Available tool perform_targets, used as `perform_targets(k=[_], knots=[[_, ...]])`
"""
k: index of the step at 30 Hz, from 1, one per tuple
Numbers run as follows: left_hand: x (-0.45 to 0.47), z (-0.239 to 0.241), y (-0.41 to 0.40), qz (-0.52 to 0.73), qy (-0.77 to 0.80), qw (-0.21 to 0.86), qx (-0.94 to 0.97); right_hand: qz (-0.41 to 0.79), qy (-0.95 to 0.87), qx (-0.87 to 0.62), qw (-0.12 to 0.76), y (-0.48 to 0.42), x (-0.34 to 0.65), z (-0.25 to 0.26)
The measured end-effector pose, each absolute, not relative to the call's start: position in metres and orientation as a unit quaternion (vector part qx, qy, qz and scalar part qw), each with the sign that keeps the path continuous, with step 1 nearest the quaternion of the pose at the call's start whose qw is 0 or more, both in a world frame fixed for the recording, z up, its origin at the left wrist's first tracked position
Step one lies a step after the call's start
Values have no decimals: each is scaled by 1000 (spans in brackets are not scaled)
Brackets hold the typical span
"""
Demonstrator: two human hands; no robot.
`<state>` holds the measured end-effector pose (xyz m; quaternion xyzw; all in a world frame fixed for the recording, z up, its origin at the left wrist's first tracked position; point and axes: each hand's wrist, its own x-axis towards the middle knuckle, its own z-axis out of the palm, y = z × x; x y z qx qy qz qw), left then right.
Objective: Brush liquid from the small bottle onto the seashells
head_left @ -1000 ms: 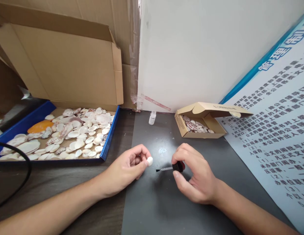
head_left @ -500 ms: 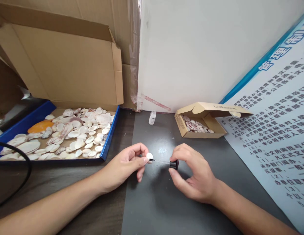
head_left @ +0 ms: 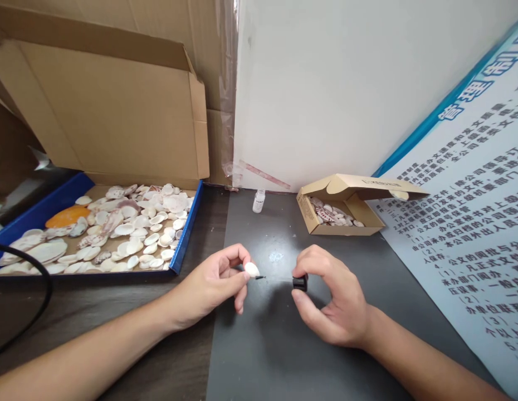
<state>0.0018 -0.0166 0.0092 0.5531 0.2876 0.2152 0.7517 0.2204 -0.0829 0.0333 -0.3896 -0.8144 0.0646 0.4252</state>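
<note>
Between thumb and fingertips, my left hand (head_left: 225, 275) pinches a small white seashell (head_left: 252, 270). My right hand (head_left: 328, 298) grips the black cap of a brush applicator (head_left: 299, 283) with thumb and fingers. The applicator's thin clear stem points left, and its dark bristle tip lies at the lower edge of the shell; whether it touches is hard to tell. A small glass bottle (head_left: 258, 201) with a white label stands uncapped on the dark mat (head_left: 259, 345) beyond my hands.
A blue-edged cardboard box (head_left: 187, 228) full of seashells stands open at left. A smaller brown box (head_left: 346, 229) with shells sits at back right. A black cable (head_left: 48, 289) curves in at far left. A white panel (head_left: 309, 94) rises behind, and a printed poster (head_left: 463, 245) is at right.
My right hand has drawn slightly right with the applicator. The shell in my left hand has turned, and the brush tip now lies lower along its edge.
</note>
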Motion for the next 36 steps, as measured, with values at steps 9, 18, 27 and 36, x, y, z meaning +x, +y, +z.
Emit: perform_targets(k=[9,18,27,36], knots=[[3,12,-16,219,294,753,546,64,-815,-386,427,-83,220,34],[2,13,-17,205,298,752,552,53,-809,-402,425,-82,221,34],[3,13,-17,205,299,748,556,54,-808,-410,421,-84,221,35],[3,11,-17,214,302,737,566,37,-807,-420,413,-83,222,36]])
